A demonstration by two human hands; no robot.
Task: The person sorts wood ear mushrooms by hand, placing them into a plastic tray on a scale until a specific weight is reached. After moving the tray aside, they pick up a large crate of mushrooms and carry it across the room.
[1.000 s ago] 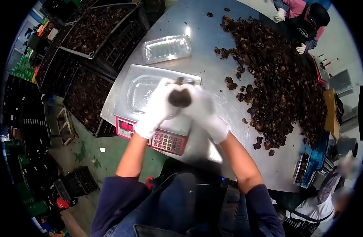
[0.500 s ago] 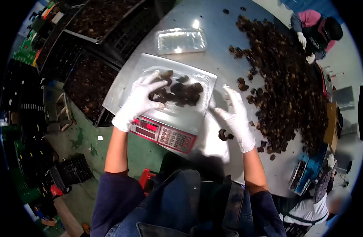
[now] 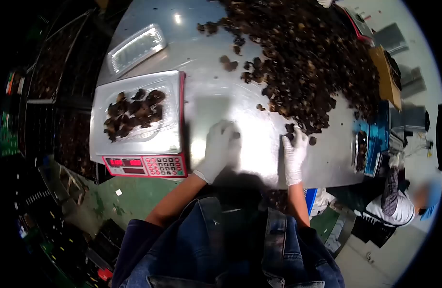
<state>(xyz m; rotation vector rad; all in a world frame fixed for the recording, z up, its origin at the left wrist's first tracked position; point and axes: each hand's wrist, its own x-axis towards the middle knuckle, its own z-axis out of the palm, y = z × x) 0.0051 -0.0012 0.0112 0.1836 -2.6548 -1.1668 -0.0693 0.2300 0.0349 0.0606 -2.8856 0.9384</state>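
My left hand (image 3: 218, 150), in a white glove and blurred, is over the metal table right of the scale. Its fingers are curled round a dark brown, mushroom-like piece (image 3: 236, 136), partly hidden by them. My right hand (image 3: 294, 158), also gloved, reaches the near edge of the large pile of dark brown pieces (image 3: 307, 62). Its thumb and fingers are apart, touching small loose pieces (image 3: 290, 128). On the red-edged digital scale (image 3: 168, 165) sits a clear plastic tray (image 3: 170, 113) with several dark pieces in it.
A second clear tray (image 3: 137, 49) lies behind the scale. Black crates (image 3: 62, 103) with dark contents stand at the left. A cardboard box (image 3: 386, 79) and blue container (image 3: 379, 129) are at the right, near a co-worker (image 3: 391, 201). Another person's glove shows at the top.
My view has swung right. Both hands have moved right, the left leaving the tray on the scale for the table, the right reaching the pile's edge.
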